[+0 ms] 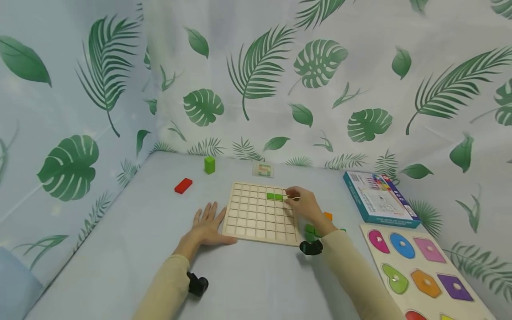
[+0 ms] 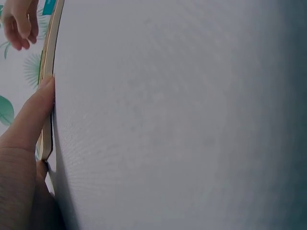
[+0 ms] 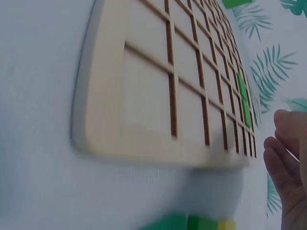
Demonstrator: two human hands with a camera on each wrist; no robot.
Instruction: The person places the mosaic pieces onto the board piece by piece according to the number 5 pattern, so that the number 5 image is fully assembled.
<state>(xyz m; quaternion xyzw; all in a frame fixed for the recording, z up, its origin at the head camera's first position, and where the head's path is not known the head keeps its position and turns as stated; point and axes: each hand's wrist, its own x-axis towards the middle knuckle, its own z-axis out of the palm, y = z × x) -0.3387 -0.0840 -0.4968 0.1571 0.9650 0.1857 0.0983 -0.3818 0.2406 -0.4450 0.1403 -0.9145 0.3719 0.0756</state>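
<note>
A square wooden grid board (image 1: pixel 256 222) lies on the table between both hands. A flat green block (image 1: pixel 275 196) sits on the grid near its far right side; the right wrist view shows the same green block (image 3: pixel 243 99) edge-on. Spread fingers of my left hand (image 1: pixel 208 229) rest on the table at the board's left, and in the left wrist view the thumb (image 2: pixel 29 115) touches the board's near edge (image 2: pixel 47 136). My right hand (image 1: pixel 302 204) hovers over the far right corner, just right of the green block. Its fingers (image 3: pixel 283 165) bend loosely, with nothing visible between them.
Green blocks (image 1: pixel 310 232) and an orange block (image 1: pixel 328 216) lie by the right wrist, partly hidden. A red block (image 1: pixel 183 186), an upright green block (image 1: pixel 210 165) and a pattern card (image 1: pixel 262 169) lie farther back. A box (image 1: pixel 382 200) and a shape puzzle (image 1: pixel 410 263) stand right.
</note>
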